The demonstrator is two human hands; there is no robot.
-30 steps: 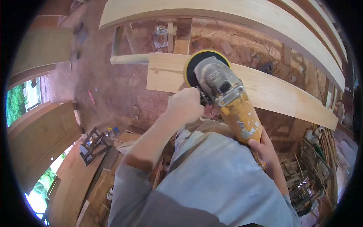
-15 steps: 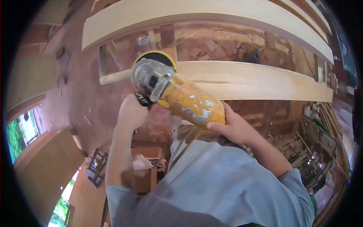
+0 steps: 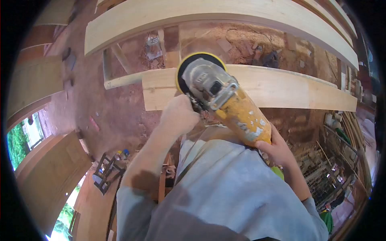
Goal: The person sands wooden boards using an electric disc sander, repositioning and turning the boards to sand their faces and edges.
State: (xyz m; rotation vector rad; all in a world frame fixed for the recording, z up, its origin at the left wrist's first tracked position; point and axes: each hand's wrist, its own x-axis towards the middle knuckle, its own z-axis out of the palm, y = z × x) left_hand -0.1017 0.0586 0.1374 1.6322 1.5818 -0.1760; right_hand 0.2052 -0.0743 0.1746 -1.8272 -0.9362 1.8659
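In both hands I hold a yellow angle grinder (image 3: pixel 245 116), its paint worn off in patches. A round disc with a yellow rim (image 3: pixel 220 60) sits at its head, over a pale wooden board (image 3: pixel 289 90). Whether the disc touches the wood is hard to see from above. My left hand (image 3: pixel 181 114) is closed around the dark side handle near the grinder's head. At the rear end of the body, my right hand (image 3: pixel 277 146) grips the housing, with its fingers partly hidden underneath.
A second long pale board (image 3: pixel 225 10) lies beyond the first, with more boards behind it. Wooden supports (image 3: pixel 120 81) stand under them. Scraps litter the reddish, dusty floor (image 3: pixel 108 104). Wide panels (image 3: pixel 52 164) lean on the left; thin sticks and clutter (image 3: pixel 354 136) lie right.
The grinder has moved right along the near board, with both hands still on it. The board's left end, hidden before, now shows.
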